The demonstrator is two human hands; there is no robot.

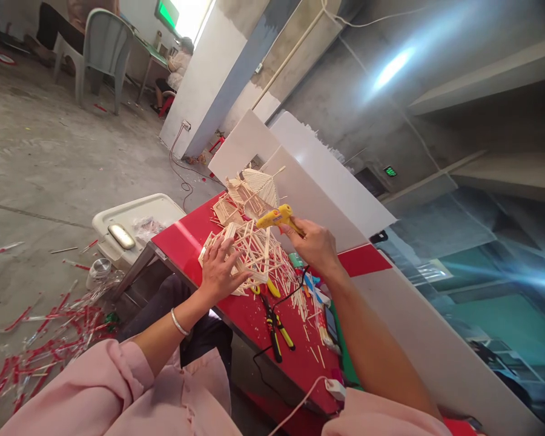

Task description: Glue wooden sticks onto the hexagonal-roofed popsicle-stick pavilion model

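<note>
My right hand (pixel 315 245) is closed around the handle of a yellow hot glue gun (pixel 275 216), its nozzle pointing left above the table. Beneath the gun lies a frame of thin wooden sticks (pixel 254 245) with triangular bracing. My left hand (pixel 220 266) lies with fingers spread on the near left side of this frame. Behind it stands a finished-looking stick model (pixel 258 188) with a slatted, roof-like top. Pliers (pixel 275 330) with black and yellow handles rest on the table near me. Loose sticks (pixel 302 303) are strewn to the right of the frame.
The red table (pixel 186 233) meets a white partition (pixel 300 194) behind. A phone (pixel 330 324) and a white power strip (pixel 336 389) sit at the right edge. A pale bin (pixel 136 206) stands left; red and clear wrappers (pixel 49 333) litter the floor. Two people sit farther back.
</note>
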